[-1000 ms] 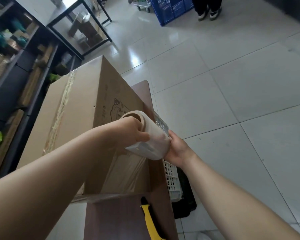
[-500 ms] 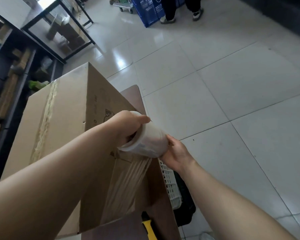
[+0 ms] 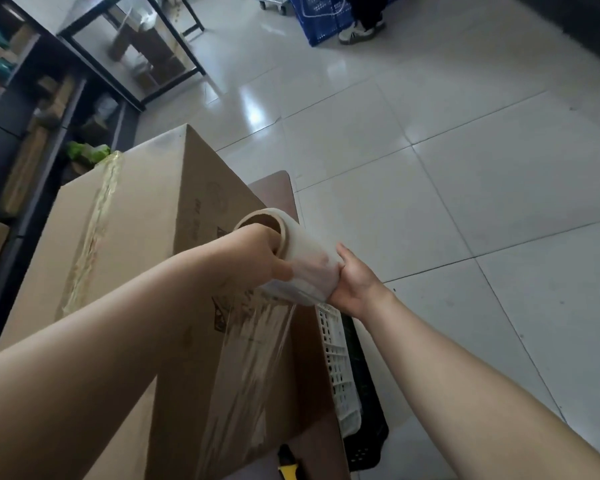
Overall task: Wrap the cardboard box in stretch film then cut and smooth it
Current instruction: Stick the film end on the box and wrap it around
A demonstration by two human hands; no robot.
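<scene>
A big cardboard box [image 3: 142, 216] with a taped top seam stands on a brown table [image 3: 278, 192]. A roll of clear stretch film [image 3: 309, 258] is held beside the box's right face. My left hand [image 3: 253, 258] grips the near end of the roll, fingers inside its cardboard core. My right hand [image 3: 354, 285] grips the roll's other end. A sheet of film [image 3: 250, 362] runs down from the roll over the box's right face.
A yellow-handled cutter [image 3: 290, 467] lies on the table by the box's near corner. A white perforated crate [image 3: 336, 368] and a black crate [image 3: 368, 427] sit right of the table. Shelving [image 3: 32, 133] stands left. A person's shoe [image 3: 357, 29] and a blue crate [image 3: 316, 19] are far across the tiled floor.
The roll has moved farther along the box's right face, and more film is stretched over that face. Both hands have stayed on the roll's ends.
</scene>
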